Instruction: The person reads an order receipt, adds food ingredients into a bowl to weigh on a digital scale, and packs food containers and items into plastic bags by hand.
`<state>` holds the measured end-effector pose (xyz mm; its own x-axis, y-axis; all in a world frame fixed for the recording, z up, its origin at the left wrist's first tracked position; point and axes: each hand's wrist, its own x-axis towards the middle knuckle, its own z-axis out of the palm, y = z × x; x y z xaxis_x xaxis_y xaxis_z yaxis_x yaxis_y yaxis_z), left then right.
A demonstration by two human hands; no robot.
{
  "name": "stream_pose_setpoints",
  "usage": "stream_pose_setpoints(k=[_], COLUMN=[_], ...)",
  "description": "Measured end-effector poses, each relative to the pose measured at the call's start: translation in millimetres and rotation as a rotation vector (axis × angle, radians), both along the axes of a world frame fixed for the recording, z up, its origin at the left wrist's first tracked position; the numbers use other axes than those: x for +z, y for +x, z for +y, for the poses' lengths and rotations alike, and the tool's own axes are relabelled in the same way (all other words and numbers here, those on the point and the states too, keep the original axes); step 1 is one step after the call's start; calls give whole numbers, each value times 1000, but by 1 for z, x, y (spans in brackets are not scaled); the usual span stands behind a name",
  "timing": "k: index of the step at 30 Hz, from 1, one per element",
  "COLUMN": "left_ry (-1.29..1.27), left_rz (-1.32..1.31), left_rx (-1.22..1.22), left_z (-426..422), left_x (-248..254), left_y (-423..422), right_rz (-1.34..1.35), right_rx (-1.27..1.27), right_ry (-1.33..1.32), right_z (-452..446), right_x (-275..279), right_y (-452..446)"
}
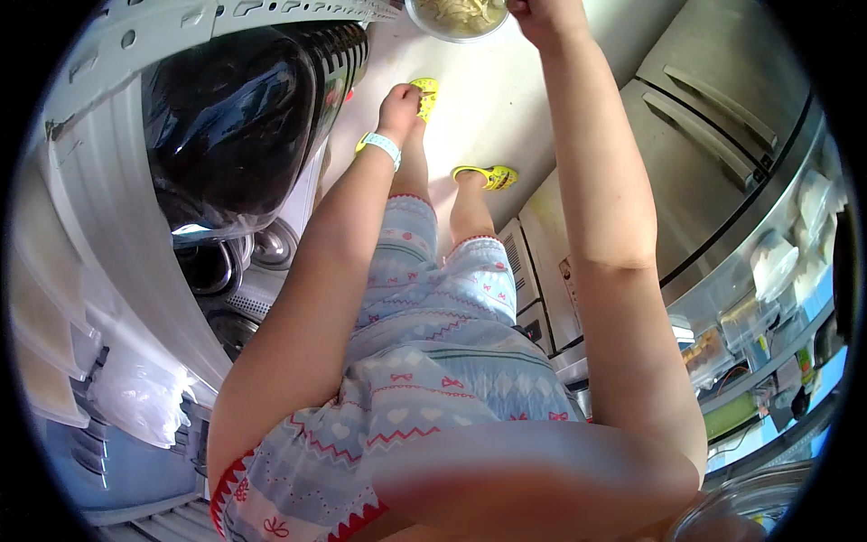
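My left hand (400,110), with a pale watch on the wrist, is held low with its fingers curled together. It overlaps the view of a yellow shoe (424,101); anything between its fingers is too small to make out. At the top edge, my right hand (547,20) is closed at the rim of a round bowl (461,38), partly cut off by the frame. Pale, strip-like pieces (459,13) lie inside the bowl.
A large glossy black object (239,126) and a metal rack (117,54) are on the left, above metal lids (273,244). Steel-fronted doors (722,99) stand on the right, near shelves with packets (772,266). Another yellow shoe (492,177) rests on the floor.
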<state>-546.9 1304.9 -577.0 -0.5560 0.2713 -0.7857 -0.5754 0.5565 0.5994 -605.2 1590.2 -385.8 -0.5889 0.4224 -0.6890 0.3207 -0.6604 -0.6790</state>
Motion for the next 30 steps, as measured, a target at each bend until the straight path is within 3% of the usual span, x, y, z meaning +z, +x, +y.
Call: stream_pose_setpoints(k=[2,5,8,12,15,17,19,22,24,25,30], left_ry=[47,117,254,209,302,245,191,324,298,283,212], left_rz=[87,321,289,364,340,456,613,399,398,400,452], left_rx=[63,221,385,357,466,363,257,392,391,358,160], left_z=[19,40,67,87,98,99,108,114,113,112,104], left_x=[5,16,39,31,22,14,24,23,19,17,18], left_y=[-9,-25,-50,-78,-97,-103,-108,-113,-114,-116,-120], right_rz=[-192,-235,-337,-337,-311,-307,-410,-367,-406,-439,-455], right_rx=[-95,-110,-29,19,23,3,142,146,179,216,172], right_ry=[135,321,253,170,331,407,498,569,680,795,816], right_z=[17,27,17,2,-5,-10,-6,-1,1,2,-3], right_x=[-16,-61,-102,-129,-157,-163,-148,-156,-164,-167,-171], right_y=[26,76,97,85,73,67,60,61,63,63,67])
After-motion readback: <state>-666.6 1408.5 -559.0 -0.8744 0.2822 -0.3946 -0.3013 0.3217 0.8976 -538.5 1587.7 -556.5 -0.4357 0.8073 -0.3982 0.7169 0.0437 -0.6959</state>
